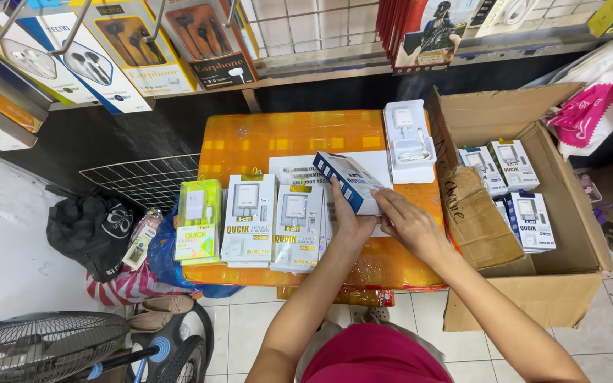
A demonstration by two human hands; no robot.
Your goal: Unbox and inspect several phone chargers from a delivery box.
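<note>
Fingers of both hands closed on blue-and-white box [350, 181], held tilted just above orange table [250, 138]. Left hand [350, 216] gripping from below, thumb up along box side; right hand [411, 225] pinching near end. White paper [296, 170] under box. Left of hands: row of white charger packs [250, 220], one green pack [199, 221] at far left. Opened white tray [410, 142] with charger at table's back right. Cardboard carton [569, 213] touching table's right edge, more boxed chargers [530, 220] inside. Black bag [94, 230] and fan [44, 347] on floor, left.
</note>
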